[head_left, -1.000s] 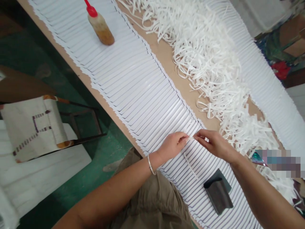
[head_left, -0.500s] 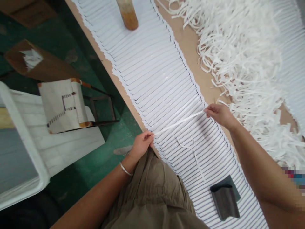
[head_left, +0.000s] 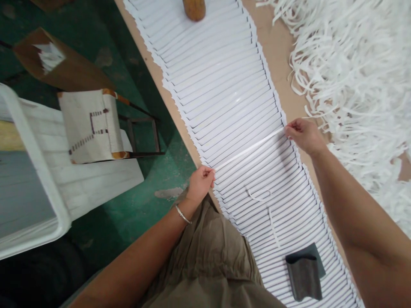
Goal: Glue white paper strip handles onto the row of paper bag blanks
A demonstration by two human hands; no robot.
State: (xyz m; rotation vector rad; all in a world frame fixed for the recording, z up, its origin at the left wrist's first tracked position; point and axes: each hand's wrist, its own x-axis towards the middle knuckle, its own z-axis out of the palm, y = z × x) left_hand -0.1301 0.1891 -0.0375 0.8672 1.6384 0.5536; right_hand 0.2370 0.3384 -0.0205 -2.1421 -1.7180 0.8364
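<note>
A narrow white strip (head_left: 248, 150) is stretched taut across a long row of overlapping white sheets (head_left: 224, 102). My left hand (head_left: 202, 182) pinches its near-left end at the table's edge. At the other end, my right hand (head_left: 305, 134) grips the strip between thumb and fingers, over the right border of the sheets. Below the strip, a loose curled white strip (head_left: 258, 196) and a short straight one (head_left: 273, 229) lie on the sheets. Closer to me rests a dark folded piece (head_left: 304, 278) on a dark green flat piece (head_left: 317, 254); their material is unclear.
A big heap of white strips (head_left: 353, 72) covers the right of the brown tabletop (head_left: 276, 42). An amber-brown container (head_left: 195, 9) stands on the sheets at the top. On the left are a cloth-covered stool (head_left: 93, 128), a cardboard box (head_left: 77, 70) and a white-rimmed tub (head_left: 61, 209).
Both hands, with the strip between them, have shifted slightly up along the sheets. The camera view has moved too, so the container sits nearer the top edge.
</note>
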